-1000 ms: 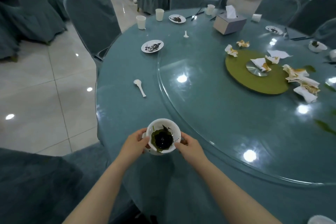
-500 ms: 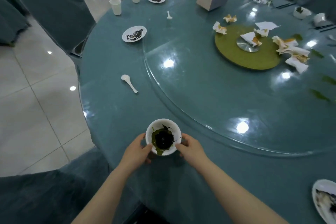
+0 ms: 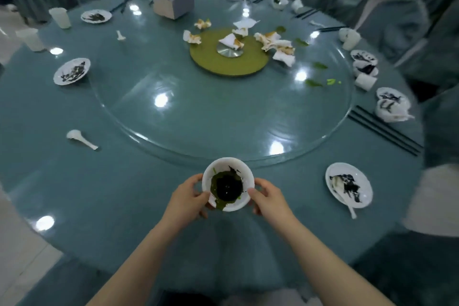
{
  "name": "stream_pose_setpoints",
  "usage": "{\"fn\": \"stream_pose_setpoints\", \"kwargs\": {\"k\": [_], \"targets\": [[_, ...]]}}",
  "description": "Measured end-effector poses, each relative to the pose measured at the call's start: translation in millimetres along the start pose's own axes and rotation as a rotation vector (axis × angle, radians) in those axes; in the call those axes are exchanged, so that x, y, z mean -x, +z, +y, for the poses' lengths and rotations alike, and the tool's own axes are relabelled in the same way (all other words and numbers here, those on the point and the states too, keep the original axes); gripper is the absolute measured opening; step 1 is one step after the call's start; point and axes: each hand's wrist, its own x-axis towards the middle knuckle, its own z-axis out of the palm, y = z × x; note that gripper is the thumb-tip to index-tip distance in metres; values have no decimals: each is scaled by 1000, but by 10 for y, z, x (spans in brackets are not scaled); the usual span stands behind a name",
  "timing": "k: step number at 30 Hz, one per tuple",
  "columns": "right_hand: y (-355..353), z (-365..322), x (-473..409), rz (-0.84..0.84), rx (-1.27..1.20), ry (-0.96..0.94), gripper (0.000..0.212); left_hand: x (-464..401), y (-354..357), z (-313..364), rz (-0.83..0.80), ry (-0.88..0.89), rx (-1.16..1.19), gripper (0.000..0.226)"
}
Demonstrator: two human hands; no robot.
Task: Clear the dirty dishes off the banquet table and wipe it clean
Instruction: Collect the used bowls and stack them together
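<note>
Both hands grasp a white bowl (image 3: 228, 190) at the near edge of the round table (image 3: 104, 181): the left hand (image 3: 186, 200) curls round its left side, the right hand (image 3: 269, 197) round its right side, thumbs on the rim. Dark scraps on a green smear lie inside the bowl. Whether it rests on the cloth or is lifted just above it cannot be told.

Just beyond the bowl runs the rim of a glass turntable (image 3: 173, 117), which covers most of the table. At its middle lies a green disc (image 3: 228, 62) with a metal hub, and crumpled napkins (image 3: 280, 48) are strewn on and around it. A few green leaves (image 3: 313, 83) lie on the glass to the right. A tissue box (image 3: 173, 4) stands at the far side.

To the right of the bowl, well apart, sits a dirty plate (image 3: 349, 185) with a spoon on it. Further right along the edge lie black chopsticks (image 3: 383, 133), then more soiled dishes (image 3: 391, 104) and a tipped cup (image 3: 365, 81). To the left, a white spoon (image 3: 80, 139) lies alone on the cloth, with another dirty plate (image 3: 72, 71) beyond it and paper cups (image 3: 60, 17) near the far-left edge. Covered chairs (image 3: 395, 25) ring the table.
</note>
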Motion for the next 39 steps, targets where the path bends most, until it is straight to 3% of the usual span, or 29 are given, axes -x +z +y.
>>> {"fn": "stream_pose_setpoints", "kwargs": {"k": [12,22,30,39], "targets": [[-2289,632,1687,394,-94,-95,20,873,2381,1119,-336,238,-24,45],[-3987,1207,3119,769,-111,-107,21,1785,4349,1935,-617,403,2,34],[-4942,1504,3516,881,-171,-74,21,1877,5524,2384,-726,448,-23,32],[-6284,1752,3212,895,-168,11,26,1403,6850,2935,-718,439,-32,38]]}}
